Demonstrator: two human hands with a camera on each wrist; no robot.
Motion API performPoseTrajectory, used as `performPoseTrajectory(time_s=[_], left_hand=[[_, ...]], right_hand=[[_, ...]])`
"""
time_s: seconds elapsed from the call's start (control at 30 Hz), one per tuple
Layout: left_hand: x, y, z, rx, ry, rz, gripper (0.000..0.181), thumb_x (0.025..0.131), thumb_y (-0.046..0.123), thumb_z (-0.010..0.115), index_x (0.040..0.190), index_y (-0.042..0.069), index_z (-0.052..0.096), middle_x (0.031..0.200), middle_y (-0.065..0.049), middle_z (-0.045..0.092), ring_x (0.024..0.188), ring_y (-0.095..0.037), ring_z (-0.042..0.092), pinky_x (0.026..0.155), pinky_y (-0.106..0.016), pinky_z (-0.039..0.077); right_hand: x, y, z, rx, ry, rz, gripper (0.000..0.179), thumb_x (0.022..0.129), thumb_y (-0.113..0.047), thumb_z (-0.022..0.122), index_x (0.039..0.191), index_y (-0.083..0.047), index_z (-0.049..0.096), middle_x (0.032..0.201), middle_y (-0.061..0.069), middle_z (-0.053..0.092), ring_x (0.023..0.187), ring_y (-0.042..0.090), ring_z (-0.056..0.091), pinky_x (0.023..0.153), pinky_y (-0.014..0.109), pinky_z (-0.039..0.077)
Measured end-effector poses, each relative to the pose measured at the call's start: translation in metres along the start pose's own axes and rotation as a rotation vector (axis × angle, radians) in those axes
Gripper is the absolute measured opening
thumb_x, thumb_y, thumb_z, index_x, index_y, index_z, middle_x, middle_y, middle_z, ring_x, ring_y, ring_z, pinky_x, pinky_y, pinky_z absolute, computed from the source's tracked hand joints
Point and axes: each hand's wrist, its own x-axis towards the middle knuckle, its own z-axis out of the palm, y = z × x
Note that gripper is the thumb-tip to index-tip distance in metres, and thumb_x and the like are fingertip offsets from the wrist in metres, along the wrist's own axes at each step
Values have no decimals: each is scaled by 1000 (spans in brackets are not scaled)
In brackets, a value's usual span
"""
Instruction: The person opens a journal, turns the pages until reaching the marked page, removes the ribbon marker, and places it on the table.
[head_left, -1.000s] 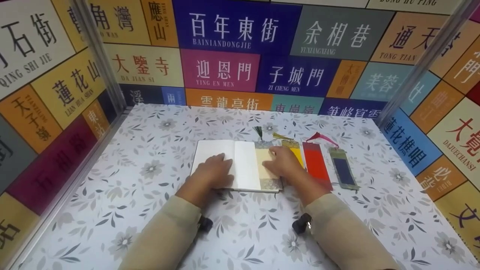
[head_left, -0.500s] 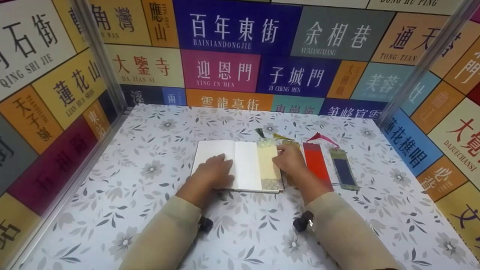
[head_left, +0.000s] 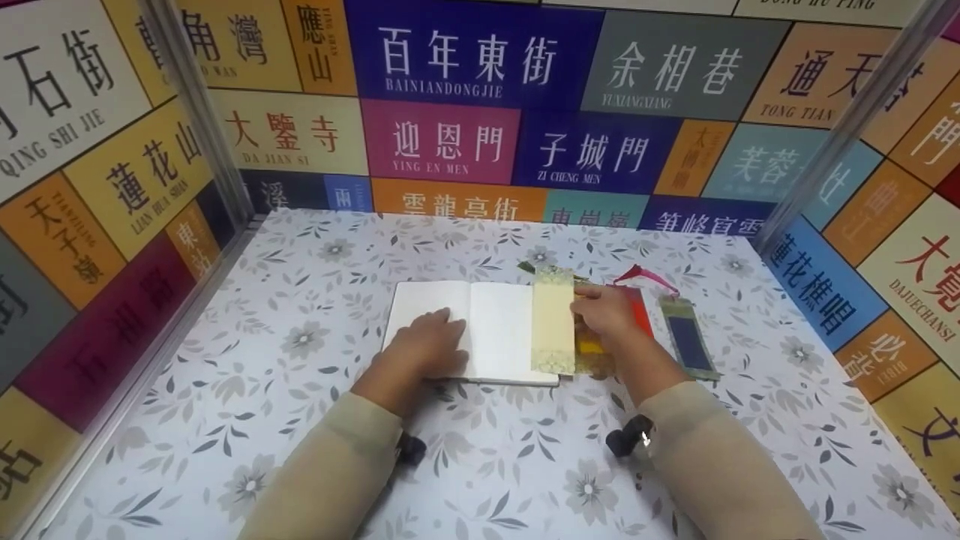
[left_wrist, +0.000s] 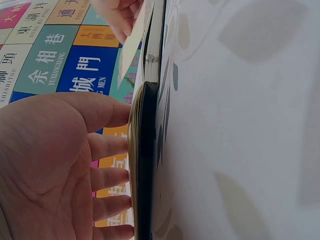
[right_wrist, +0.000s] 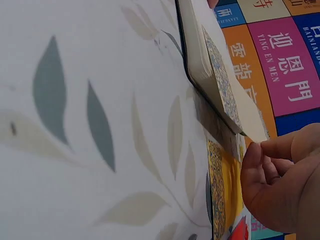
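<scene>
An open notebook [head_left: 499, 330] with blank white pages lies on the table. My left hand [head_left: 429, 341] rests on its left page, and in the left wrist view the fingertips [left_wrist: 120, 114] touch the page surface. My right hand [head_left: 604, 311] pinches the right edge of a cream bookmark [head_left: 553, 319] between thumb and fingers. Patterned bands mark the bookmark's two ends, and a green tassel [head_left: 526, 266] shows at its top. It is tilted up over the right page's outer edge. Under my right hand lies a yellow bookmark [right_wrist: 227, 185], partly hidden.
A red bookmark [head_left: 641, 319] with a pink ribbon lies to the right, partly covered by my right hand. Farther right is a dark blue bookmark [head_left: 686, 337] with a green border. Sign-covered panels [head_left: 442, 142] enclose the flower-patterned table [head_left: 300, 450].
My right hand has moved right, drawing the cream bookmark toward the right page's outer edge and lifting it. The left hand has stayed in place.
</scene>
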Motion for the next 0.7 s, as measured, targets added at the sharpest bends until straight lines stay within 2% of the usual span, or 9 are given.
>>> performPoseTrajectory(time_s=[0.07,0.2,0.3,0.43,0.57,0.7], left_hand=[[0,-2,1,16,1,4,69,106,42,57,168,24,36,180,-8,24,168,-33,21,137,-58,21],[-1,-6,0,43,0,14,69,106,41,57,169,22,36,180,-12,25,167,-36,23,135,-61,24],[-4,-6,-1,27,-3,12,69,106,41,57,169,22,36,180,-12,24,168,-37,21,135,-62,23],[-4,-4,-1,-14,-6,-9,69,105,41,58,168,24,36,181,-9,22,169,-34,19,136,-60,19],[-2,-3,1,-18,-15,-21,70,105,41,58,169,25,36,181,-6,22,169,-33,18,137,-58,18],[-1,-3,0,-6,-17,-12,70,105,42,57,169,26,34,182,-6,20,169,-32,17,138,-56,17]], right_hand=[[1,0,-6,77,-17,20,54,103,-15,65,156,-21,58,143,9,65,112,25,67,96,31,63],[5,-1,-25,181,-22,30,54,103,-11,64,157,-19,57,127,4,69,91,15,68,81,26,63],[8,-2,-46,230,-17,30,56,104,-8,63,159,-17,54,119,1,67,86,11,67,77,23,62],[11,-2,-81,240,5,55,56,106,-9,61,160,-19,52,109,-3,69,87,10,65,78,22,60],[17,5,-120,224,34,71,60,107,-9,58,164,-19,46,96,-9,70,83,8,64,75,22,58],[25,16,-155,202,94,116,61,109,-10,54,167,-23,40,103,-11,65,95,7,62,80,21,59]])
